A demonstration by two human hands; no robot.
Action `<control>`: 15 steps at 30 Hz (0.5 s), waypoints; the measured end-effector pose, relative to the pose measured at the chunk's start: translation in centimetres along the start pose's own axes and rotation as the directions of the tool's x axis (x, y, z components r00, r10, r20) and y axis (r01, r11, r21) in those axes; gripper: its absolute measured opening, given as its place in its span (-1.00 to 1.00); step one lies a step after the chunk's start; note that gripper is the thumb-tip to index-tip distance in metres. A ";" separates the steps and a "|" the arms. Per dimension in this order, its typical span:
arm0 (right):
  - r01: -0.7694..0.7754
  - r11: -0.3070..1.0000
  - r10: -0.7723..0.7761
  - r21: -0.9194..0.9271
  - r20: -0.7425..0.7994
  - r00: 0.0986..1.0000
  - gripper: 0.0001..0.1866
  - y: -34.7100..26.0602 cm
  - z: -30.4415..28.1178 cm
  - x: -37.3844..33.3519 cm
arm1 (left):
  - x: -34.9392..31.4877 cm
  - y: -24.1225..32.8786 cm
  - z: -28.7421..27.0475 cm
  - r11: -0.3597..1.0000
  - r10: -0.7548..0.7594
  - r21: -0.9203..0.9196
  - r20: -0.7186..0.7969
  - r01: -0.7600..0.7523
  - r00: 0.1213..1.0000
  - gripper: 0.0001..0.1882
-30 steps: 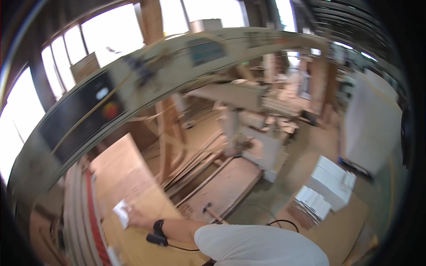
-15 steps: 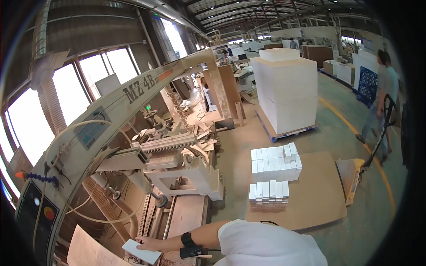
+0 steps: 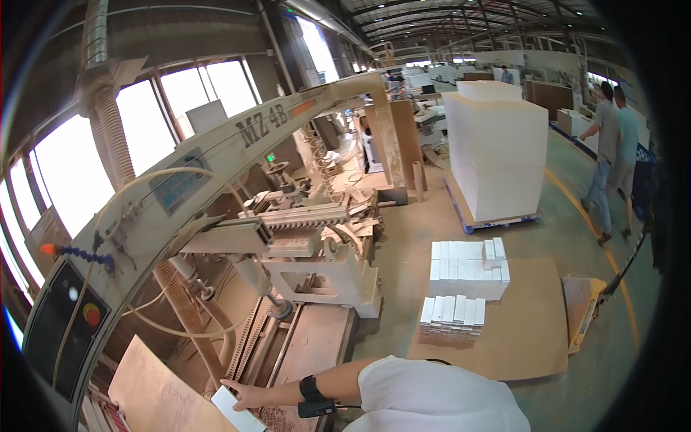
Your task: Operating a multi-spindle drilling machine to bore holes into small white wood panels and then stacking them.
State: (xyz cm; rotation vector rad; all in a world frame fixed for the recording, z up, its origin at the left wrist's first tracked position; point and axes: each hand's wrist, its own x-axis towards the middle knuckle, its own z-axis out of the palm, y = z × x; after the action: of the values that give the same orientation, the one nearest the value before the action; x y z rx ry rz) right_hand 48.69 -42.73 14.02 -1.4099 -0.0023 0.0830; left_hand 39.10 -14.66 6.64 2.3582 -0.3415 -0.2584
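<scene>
My right arm, in a white sleeve with a black strap and small device at the wrist, reaches left along the bottom of the view. My right hand (image 3: 248,396) is closed on the near end of a white rectangular board (image 3: 236,410). The board is tilted over the machine's near end, beside a thin brown sheet (image 3: 169,392). Part of the board runs out at the lower edge. A dusty bed with a rail (image 3: 306,342) lies just beyond my hand. My left hand is not in view.
A large machine arm (image 3: 237,140) with a control panel (image 3: 68,320) curves along the left. Two stacks of white pieces (image 3: 468,270) (image 3: 452,311) rest on a brown sheet (image 3: 522,324). Beyond are a yellow pallet jack (image 3: 586,302), a tall white stack (image 3: 497,155) and two people walking (image 3: 612,144).
My view has swung left, so the scene sits further right. The white board in my right hand now slants more steeply downward. Two people at the right have walked farther off.
</scene>
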 end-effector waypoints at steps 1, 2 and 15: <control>0.028 0.998 -0.030 0.051 0.031 0.999 -0.08 0.5 0.6 0.5 | 0.2 -0.5 0.2 0.998 0.037 -0.046 0.009 -0.036 0.999 -0.63; 0.054 0.993 -0.061 0.105 0.060 0.996 -0.02 0.9 1.2 1.0 | 0.1 -0.8 0.5 0.999 0.022 -0.049 -0.004 -0.023 1.000 -0.63; 0.515 0.789 -0.535 -0.335 0.040 0.844 -0.40 13.5 9.7 12.9 | 0.8 -0.6 2.2 0.939 0.067 -0.309 -0.263 -0.150 0.962 -0.67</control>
State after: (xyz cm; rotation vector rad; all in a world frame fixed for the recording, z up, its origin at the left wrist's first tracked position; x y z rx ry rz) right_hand 60.32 -30.26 1.69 -1.7047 -0.3809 -0.4456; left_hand 39.35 -15.94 4.57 2.0059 -0.2824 0.0362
